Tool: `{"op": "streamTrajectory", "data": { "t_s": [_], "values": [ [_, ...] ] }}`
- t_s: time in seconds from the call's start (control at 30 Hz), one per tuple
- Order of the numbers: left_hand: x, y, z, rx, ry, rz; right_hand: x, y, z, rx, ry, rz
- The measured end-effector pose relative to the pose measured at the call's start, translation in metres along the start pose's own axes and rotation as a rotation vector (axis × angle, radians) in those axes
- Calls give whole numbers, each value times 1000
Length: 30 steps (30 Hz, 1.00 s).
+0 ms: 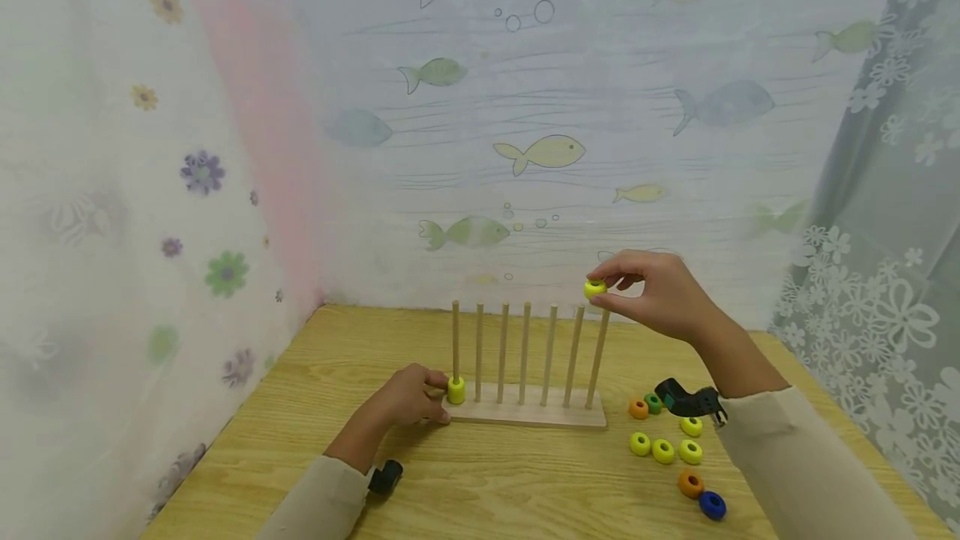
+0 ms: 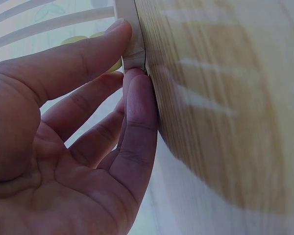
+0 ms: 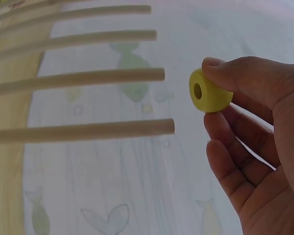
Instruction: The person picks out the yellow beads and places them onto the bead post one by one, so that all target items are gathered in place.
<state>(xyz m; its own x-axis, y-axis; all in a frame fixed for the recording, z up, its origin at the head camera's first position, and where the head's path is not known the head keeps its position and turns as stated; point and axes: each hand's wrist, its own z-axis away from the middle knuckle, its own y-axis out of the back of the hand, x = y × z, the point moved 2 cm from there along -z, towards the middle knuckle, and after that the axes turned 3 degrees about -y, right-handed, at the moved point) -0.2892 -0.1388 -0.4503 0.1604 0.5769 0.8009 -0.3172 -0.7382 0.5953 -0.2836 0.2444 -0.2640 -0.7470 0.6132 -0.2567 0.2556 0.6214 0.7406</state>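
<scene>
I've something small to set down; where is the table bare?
Bare table: in front of the peg rack, between left wrist camera and loose beads; left of the left hand; behind the rack, toward the fish-printed backdrop. Crowded: right of the rack, where beads lie beside the right sleeve.

No readable text.
Can make out no word, label, brand, number or sign in the head view or either wrist view, from twelve o'clock right round the dial.
</scene>
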Motion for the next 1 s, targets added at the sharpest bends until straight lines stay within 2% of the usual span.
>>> {"op": "streamTrajectory", "data": {
  "t_s": [0.23,1.0],
  "values": [
    [0,0,0,3,7,6,-8,-10,-10,-40,-20,-46],
    [4,0,2,9,9,-6,-42,-44,-43,-113,-9,-133]
  ]
}}
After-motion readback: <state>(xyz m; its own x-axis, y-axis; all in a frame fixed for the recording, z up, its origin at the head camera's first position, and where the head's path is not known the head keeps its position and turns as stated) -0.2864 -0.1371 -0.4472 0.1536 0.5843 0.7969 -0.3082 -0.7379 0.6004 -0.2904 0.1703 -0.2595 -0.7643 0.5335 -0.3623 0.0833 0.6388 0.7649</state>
